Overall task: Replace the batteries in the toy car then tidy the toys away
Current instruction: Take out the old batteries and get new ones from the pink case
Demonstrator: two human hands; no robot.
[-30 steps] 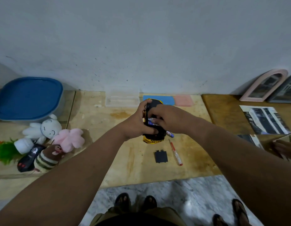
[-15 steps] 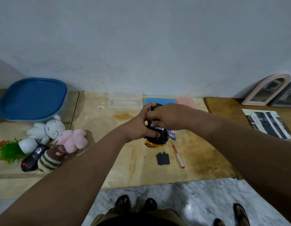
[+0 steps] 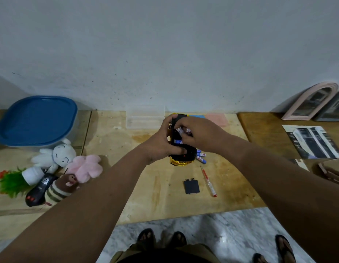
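- Over the wooden bench (image 3: 161, 194), head view: the toy car (image 3: 181, 157) is held upside down above the boards, black underside up, gold body edge showing below.
- Left hand (image 3: 161, 141) is wrapped around the car's left side, thumb across the underside, gripping it.
- Right hand (image 3: 201, 135) is curled over the open battery bay, fingertips pinched on white-and-red batteries (image 3: 181, 130); one blue battery (image 3: 177, 142) lies in the bay.
- More loose batteries (image 3: 201, 157) lie on the bench just beside the car's right edge.
- Black battery cover (image 3: 191, 186) lies flat on the bench nearer the person, with the red-tipped screwdriver (image 3: 208, 181) just right of it.
- At left: blue-lidded tub (image 3: 36, 120), white plush rabbit (image 3: 56, 155), pink plush (image 3: 85, 167), striped plush (image 3: 60, 188), black remote (image 3: 38, 190), clustered together.
- Clear plastic box (image 3: 145, 118) stands against the wall.
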